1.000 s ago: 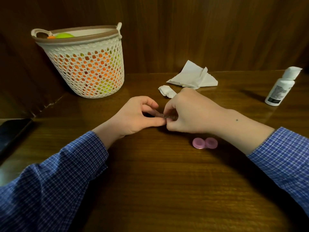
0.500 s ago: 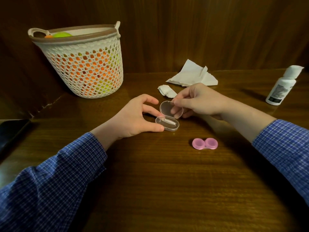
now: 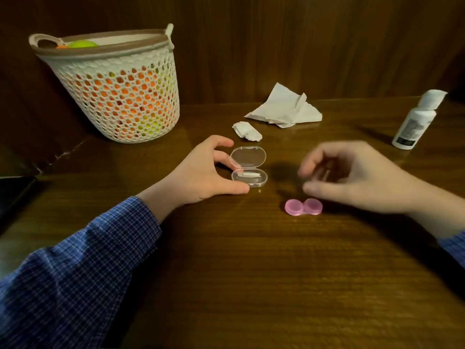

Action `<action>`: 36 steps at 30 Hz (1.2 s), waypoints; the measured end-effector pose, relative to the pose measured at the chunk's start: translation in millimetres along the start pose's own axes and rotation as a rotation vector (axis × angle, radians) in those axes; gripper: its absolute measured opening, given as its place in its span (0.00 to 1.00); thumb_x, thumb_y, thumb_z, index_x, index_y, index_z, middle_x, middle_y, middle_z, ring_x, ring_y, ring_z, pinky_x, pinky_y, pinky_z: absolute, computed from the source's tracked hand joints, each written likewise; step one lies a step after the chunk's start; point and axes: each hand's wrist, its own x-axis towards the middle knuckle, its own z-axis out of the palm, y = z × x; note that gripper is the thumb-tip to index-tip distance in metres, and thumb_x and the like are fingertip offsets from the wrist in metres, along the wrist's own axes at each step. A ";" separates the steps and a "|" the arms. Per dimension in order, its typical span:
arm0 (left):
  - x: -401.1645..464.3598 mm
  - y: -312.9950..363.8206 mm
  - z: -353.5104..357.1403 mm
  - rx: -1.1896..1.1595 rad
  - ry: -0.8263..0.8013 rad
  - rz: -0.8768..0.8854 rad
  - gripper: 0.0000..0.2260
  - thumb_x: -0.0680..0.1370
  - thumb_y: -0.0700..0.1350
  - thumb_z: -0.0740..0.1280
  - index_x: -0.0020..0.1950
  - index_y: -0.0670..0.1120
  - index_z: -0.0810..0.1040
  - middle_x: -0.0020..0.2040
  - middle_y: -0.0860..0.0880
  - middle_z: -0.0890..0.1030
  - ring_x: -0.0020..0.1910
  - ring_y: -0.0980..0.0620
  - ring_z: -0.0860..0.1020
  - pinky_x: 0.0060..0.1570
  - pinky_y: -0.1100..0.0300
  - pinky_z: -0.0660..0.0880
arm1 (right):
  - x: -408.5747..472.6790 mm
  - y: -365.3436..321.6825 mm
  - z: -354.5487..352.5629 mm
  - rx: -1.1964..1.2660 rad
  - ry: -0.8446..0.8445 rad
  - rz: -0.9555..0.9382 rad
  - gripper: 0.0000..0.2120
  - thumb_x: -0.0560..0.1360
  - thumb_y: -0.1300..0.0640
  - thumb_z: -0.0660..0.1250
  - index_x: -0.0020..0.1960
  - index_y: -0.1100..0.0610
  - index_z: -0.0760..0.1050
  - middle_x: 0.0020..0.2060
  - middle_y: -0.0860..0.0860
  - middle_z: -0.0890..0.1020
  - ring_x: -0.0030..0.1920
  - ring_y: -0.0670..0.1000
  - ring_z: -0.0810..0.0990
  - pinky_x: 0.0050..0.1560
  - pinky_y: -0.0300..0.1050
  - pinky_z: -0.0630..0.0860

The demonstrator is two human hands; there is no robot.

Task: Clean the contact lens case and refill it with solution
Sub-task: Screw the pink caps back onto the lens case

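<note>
Moved rightward off the clear box's lid since half a second ago: right hand [image 3: 357, 176], now blurred above the surface [image 3: 226, 273], just beyond the pink contact lens case [image 3: 303, 207]; fingers loosely curled, thumb apart, possibly a thin pale sliver between them, cannot tell for sure. Lid left standing open.

Far left: dark flat object [image 3: 12, 195] at the edge, only partly in view. Behind it, against the wooden wall, white lattice basket [image 3: 118, 96] with brown rim, filled with orange and yellow-green things showing through the holes; one green round piece [image 3: 81, 44] visible at the top.

Centre-left: left hand [image 3: 203, 175], blue checked sleeve, thumb and forefinger spread around the small clear hinged box [image 3: 249, 178], steadying its base. Inside the base, a slim white tool [image 3: 247, 175] lying lengthwise.

Beyond the box: small crumpled white wad [image 3: 247, 131], then larger crumpled tissue [image 3: 284, 109] near the wall.

Near-centre: pink lens case flat on the surface, both caps on, right of the clear box and apart from it.

Far right: white solution bottle [image 3: 415, 122], upright, cap on, label facing the viewer.
</note>
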 end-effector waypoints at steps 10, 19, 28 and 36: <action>-3.2 7.0 4.4 0.006 -0.058 0.048 0.40 0.66 0.52 0.83 0.72 0.56 0.66 0.50 0.67 0.83 0.57 0.74 0.75 0.60 0.70 0.60 | -11.0 4.7 2.0 -0.120 -0.213 -0.062 0.08 0.72 0.48 0.76 0.51 0.44 0.84 0.49 0.43 0.85 0.51 0.52 0.84 0.48 0.51 0.83; -11.0 20.3 21.7 0.002 -0.043 0.075 0.42 0.65 0.54 0.83 0.73 0.57 0.67 0.50 0.69 0.83 0.55 0.75 0.75 0.55 0.73 0.60 | -1.4 -10.2 27.0 -0.099 0.038 -0.114 0.11 0.75 0.48 0.72 0.55 0.49 0.84 0.49 0.42 0.86 0.53 0.46 0.84 0.53 0.43 0.82; -15.6 23.4 24.1 0.014 -0.017 0.080 0.42 0.64 0.56 0.83 0.73 0.58 0.67 0.50 0.68 0.83 0.56 0.75 0.75 0.51 0.75 0.62 | 5.9 -13.9 39.2 -0.296 0.025 -0.114 0.13 0.76 0.46 0.68 0.57 0.48 0.85 0.50 0.41 0.85 0.52 0.41 0.81 0.55 0.41 0.80; -16.4 23.2 24.0 0.026 -0.017 0.071 0.41 0.64 0.56 0.83 0.73 0.59 0.67 0.49 0.62 0.84 0.57 0.77 0.74 0.50 0.75 0.62 | 5.7 -13.4 42.5 -0.255 0.048 -0.092 0.12 0.75 0.47 0.68 0.53 0.48 0.87 0.48 0.41 0.82 0.51 0.41 0.80 0.53 0.36 0.78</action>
